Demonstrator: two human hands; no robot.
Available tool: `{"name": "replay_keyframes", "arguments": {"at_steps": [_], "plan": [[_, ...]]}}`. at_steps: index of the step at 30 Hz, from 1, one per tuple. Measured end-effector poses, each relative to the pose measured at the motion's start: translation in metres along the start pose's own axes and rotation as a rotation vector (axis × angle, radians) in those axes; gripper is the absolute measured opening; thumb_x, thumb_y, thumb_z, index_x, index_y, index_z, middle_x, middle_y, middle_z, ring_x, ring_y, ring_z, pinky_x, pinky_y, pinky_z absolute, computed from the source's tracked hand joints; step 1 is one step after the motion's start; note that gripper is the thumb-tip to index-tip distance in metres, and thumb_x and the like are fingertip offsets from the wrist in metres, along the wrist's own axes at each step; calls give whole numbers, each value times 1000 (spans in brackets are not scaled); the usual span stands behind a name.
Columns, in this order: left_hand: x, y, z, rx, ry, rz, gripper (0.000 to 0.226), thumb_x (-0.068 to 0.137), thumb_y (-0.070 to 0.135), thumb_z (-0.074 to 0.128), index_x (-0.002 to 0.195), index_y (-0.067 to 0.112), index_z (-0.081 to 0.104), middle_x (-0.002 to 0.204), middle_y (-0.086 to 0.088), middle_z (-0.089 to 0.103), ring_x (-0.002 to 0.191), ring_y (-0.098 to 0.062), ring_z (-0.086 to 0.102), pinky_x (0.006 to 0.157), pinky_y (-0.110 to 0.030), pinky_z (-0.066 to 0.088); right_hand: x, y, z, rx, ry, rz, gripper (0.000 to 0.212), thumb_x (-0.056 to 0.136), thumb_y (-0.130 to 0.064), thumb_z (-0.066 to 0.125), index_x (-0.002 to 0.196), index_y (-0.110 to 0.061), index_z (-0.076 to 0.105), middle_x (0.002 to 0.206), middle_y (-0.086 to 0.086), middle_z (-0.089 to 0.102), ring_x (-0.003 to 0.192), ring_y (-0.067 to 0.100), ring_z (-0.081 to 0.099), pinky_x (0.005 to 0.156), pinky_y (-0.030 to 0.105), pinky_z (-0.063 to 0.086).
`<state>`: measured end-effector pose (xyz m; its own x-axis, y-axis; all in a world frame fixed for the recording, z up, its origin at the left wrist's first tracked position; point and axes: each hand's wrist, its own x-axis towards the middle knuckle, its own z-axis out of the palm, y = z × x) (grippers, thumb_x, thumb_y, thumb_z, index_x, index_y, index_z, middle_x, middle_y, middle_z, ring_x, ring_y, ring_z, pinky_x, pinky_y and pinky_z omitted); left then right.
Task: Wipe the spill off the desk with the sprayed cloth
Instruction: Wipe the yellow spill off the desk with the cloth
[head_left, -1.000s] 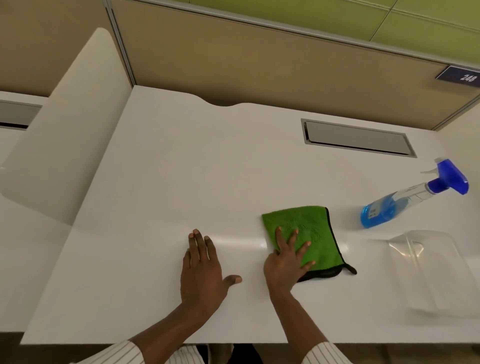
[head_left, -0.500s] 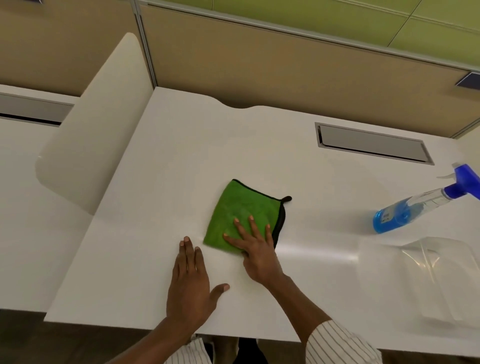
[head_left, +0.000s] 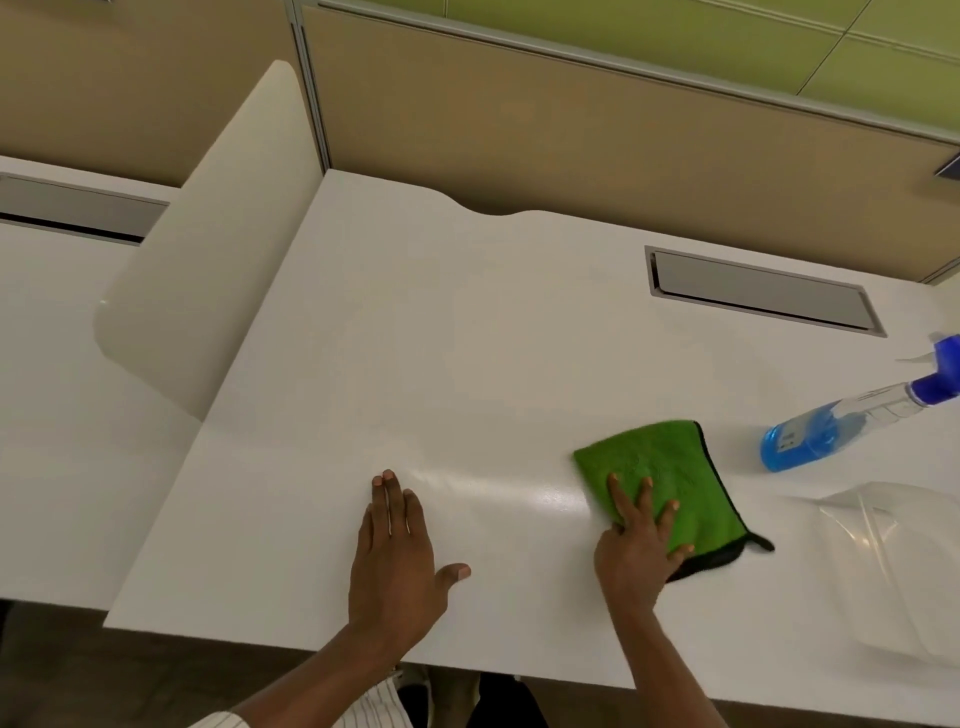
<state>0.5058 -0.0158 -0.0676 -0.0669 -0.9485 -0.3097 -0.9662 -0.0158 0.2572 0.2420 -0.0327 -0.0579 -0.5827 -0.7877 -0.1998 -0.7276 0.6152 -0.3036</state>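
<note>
Pressing the green cloth (head_left: 657, 470) flat under my spread right hand (head_left: 636, 551), left hand (head_left: 397, 561) splayed empty on the counter (head_left: 467, 338), I risk sweeping into the spray bottle (head_left: 810, 436) lying nearby.

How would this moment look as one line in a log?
right hand: flat on green cloth | left hand: flat on desk | spray bottle: lying right of cloth

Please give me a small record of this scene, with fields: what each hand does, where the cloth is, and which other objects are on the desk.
left hand: flat on the desk, palm down, holding nothing
right hand: fingers spread, pressing on the cloth
green cloth: flat on the desk, black trim along its right edge
spray bottle: lying on its side, blue liquid, right of the cloth
clear container: near right corner
</note>
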Motion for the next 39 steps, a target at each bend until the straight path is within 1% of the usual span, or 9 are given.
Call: {"name": "replay_keyframes", "arguments": {"at_steps": [5, 12, 17, 20, 25, 29, 32, 36, 39], "plan": [[-1, -1, -1, -9, 4, -2, 124, 92, 88, 40, 170, 3, -5, 174, -21, -32, 165, -33, -26, 136, -43, -1, -35, -59, 27, 16, -18, 19, 77, 96, -1, 50, 159, -43, 36, 176, -2, 14, 162, 38, -2, 122, 77, 6], [-2, -5, -1, -46, 69, 15, 119, 91, 83, 50, 171, 3, 12, 178, -20, -19, 169, -31, -12, 137, -43, 11, -44, -128, 63, -119, -221, -581, 85, 87, -4, 48, 158, -49, 32, 176, -5, 7, 161, 38, -13, 122, 74, -7], [-2, -5, 0, -39, 94, 6, 123, 87, 90, 48, 170, 3, 20, 180, -20, -8, 170, -30, -2, 135, -44, 17, -19, -118, 58, -184, -242, -813, 86, 84, -5, 44, 157, -50, 34, 175, -4, 19, 163, 36, -2, 123, 75, 1], [0, -5, 2, -27, 88, 6, 124, 87, 89, 48, 170, 2, 19, 179, -20, -10, 169, -31, -4, 135, -45, 19, 4, -100, 45, -168, -205, -746, 88, 83, -2, 44, 155, -52, 37, 174, -7, 23, 163, 33, 3, 124, 74, 6], [0, -5, 3, -17, 52, 9, 125, 89, 91, 40, 171, 3, 5, 177, -19, -25, 167, -31, -17, 137, -43, 10, 44, -60, 9, -173, -176, -382, 89, 86, 0, 50, 156, -53, 35, 175, -10, 14, 164, 30, 0, 123, 74, 8], [-1, -3, 3, -36, 43, 8, 125, 90, 89, 41, 171, 3, 0, 175, -19, -29, 166, -32, -22, 136, -43, 5, 34, -20, -4, -103, -51, -64, 82, 91, -1, 52, 157, -48, 36, 175, -5, 18, 163, 34, 4, 120, 79, 11], [-1, -1, 2, -44, 30, -1, 124, 92, 86, 45, 170, 1, -1, 174, -21, -29, 165, -34, -23, 136, -44, 2, 12, -17, 7, -81, -3, 58, 79, 94, -1, 50, 159, -44, 35, 176, -3, 15, 162, 38, 3, 119, 81, 10], [1, 3, 2, -34, -10, -28, 124, 94, 83, 46, 169, 0, -7, 172, -22, -34, 164, -35, -27, 135, -44, -4, -15, -47, 30, -81, 7, 7, 79, 95, -3, 52, 160, -45, 33, 176, -4, 14, 162, 40, 1, 118, 81, 11], [2, 5, 3, -51, 11, -37, 125, 92, 81, 54, 170, 0, 0, 175, -23, -28, 166, -35, -22, 135, -45, -1, -30, -71, 50, -148, -39, -292, 85, 91, -1, 53, 160, -45, 31, 176, -4, 15, 162, 41, -2, 119, 81, 5]]}}
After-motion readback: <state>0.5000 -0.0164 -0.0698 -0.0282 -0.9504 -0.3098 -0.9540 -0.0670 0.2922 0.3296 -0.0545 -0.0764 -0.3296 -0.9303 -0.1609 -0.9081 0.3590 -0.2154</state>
